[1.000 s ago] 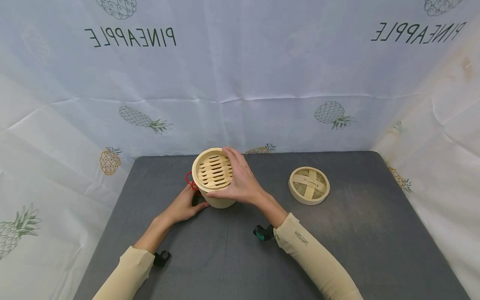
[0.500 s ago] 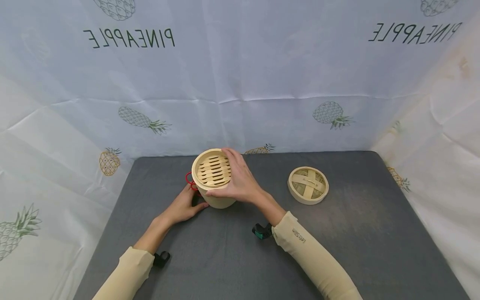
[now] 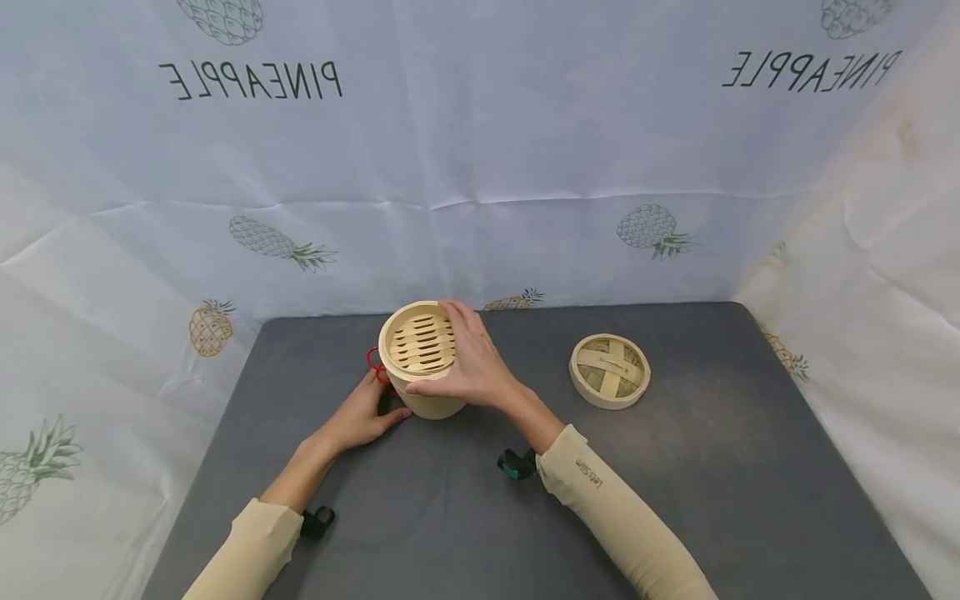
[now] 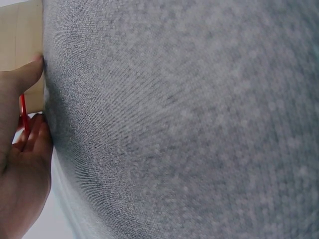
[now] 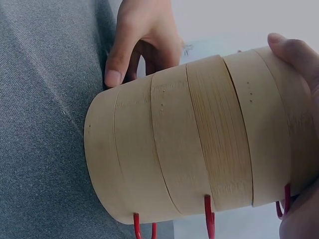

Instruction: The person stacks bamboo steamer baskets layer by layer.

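Observation:
A stack of round bamboo steamer baskets [image 3: 433, 407] stands on the table's far left part, its slatted top tier facing up. Over that tier my right hand [image 3: 474, 364] grips the rim, thumb on the near side and fingers on the far side. Low on the stack's left, my left hand [image 3: 362, 419] holds the base between thumb and fingers; the fingertips are partly hidden behind it. Red loop handles [image 3: 373, 358] stick out by that hand. In the right wrist view the tiers [image 5: 164, 144] sit one on another, with the left thumb [image 5: 113, 74] at the lowest.
A woven bamboo steamer lid [image 3: 611, 372] with a small handle lies to the right of the stack on the dark grey table [image 3: 720, 467]. A pale curtain [image 3: 525, 150] printed with pineapples hangs just behind the table and along its sides.
Both hands keep their hold on the steamer stack. The whole head view has shifted slightly, so the stack, lid and arms appear a little farther left.

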A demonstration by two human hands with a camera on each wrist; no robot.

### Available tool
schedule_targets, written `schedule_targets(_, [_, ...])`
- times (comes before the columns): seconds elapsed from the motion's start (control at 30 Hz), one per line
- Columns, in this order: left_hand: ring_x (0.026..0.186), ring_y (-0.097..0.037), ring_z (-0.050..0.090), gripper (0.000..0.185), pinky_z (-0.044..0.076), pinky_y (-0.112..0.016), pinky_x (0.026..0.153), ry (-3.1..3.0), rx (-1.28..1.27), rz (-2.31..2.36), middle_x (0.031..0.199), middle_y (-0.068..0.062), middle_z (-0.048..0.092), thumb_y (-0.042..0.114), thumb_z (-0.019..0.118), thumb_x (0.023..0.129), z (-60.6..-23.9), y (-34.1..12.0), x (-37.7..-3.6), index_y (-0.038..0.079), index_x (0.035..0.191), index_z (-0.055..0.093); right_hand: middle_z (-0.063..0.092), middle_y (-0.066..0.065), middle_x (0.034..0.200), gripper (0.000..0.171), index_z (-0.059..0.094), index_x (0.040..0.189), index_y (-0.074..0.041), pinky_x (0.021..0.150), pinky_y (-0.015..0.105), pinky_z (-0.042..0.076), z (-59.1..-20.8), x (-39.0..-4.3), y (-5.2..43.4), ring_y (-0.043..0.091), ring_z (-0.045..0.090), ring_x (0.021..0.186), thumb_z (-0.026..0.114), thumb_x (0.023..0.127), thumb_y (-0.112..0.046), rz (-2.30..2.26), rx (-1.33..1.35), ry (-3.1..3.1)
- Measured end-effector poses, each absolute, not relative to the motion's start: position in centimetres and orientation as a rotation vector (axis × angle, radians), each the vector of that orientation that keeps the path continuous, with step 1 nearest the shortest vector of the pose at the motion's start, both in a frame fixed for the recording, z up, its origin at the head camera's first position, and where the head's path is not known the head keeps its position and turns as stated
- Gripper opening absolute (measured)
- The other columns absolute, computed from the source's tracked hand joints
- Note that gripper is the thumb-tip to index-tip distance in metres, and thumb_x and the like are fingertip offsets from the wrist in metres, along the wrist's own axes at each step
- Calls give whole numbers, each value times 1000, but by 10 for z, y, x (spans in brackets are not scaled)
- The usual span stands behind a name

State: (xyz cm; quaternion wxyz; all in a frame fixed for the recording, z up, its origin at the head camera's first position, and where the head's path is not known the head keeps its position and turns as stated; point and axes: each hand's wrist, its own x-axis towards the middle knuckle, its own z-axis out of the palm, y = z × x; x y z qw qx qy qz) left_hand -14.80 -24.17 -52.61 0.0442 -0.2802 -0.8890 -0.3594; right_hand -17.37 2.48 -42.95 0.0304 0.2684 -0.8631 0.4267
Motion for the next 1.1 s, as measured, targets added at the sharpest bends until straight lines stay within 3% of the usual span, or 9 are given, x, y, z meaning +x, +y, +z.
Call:
schedule_targets(0.1, [122, -36, 64, 70, 57, -55, 97, -2725, -849, -1098, 141, -22, 56, 20, 87, 93, -524, -241, -147, 6, 153, 52, 31, 10, 174, 129, 30, 170, -13, 122, 62, 44, -430, -173, 24, 34, 37, 156, 100, 68, -52, 1322, 813, -2669])
schedule_targets(0.23, [121, -29, 63, 71, 58, -44, 97, -2674, -877, -1099, 142, -21, 56, 26, 86, 95, -537, -247, -150, 9, 155, 51, 30, 11, 174, 129, 29, 170, -12, 121, 63, 44, -430, -172, 23, 35, 37, 156, 99, 68, -51, 1347, 803, -2674])
schedule_targets(0.43, [122, -32, 62, 74, 57, -48, 98, -2667, -871, -1105, 142, -20, 56, 27, 88, 93, -543, -248, -153, 12, 155, 52, 32, 11, 173, 128, 31, 169, -13, 120, 63, 45, -430, -171, 23, 35, 38, 156, 99, 68, -51, 1360, 780, -2675])
schedule_targets(0.57, [124, -26, 60, 75, 54, -36, 101, -2671, -855, -1089, 144, -16, 56, 33, 88, 94, -551, -251, -156, 16, 156, 51, 32, 11, 173, 129, 31, 169, -13, 120, 63, 45, -429, -172, 23, 35, 38, 156, 99, 67, -52, 1364, 771, -2682])
schedule_targets(0.8, [128, -34, 60, 75, 54, -51, 103, -2681, -854, -1070, 146, -20, 56, 33, 87, 94, -551, -252, -158, 12, 156, 51, 31, 10, 173, 128, 31, 170, -13, 121, 64, 44, -427, -175, 23, 35, 36, 157, 99, 68, -52, 1374, 786, -2693])
schedule_targets(0.97, [133, -31, 58, 69, 51, -50, 107, -2706, -828, -1017, 146, -16, 57, 36, 85, 96, -559, -254, -160, 14, 153, 54, 31, 10, 173, 127, 30, 170, -15, 121, 63, 44, -426, -177, 24, 34, 36, 157, 98, 69, -53, 1362, 816, -2709])
schedule_targets(1.1, [127, -30, 60, 68, 52, -45, 104, -2676, -847, -1026, 141, -18, 58, 36, 87, 94, -560, -254, -161, 12, 150, 57, 31, 10, 173, 127, 30, 170, -15, 120, 64, 45, -426, -176, 24, 34, 37, 155, 98, 69, -52, 1376, 807, -2713])
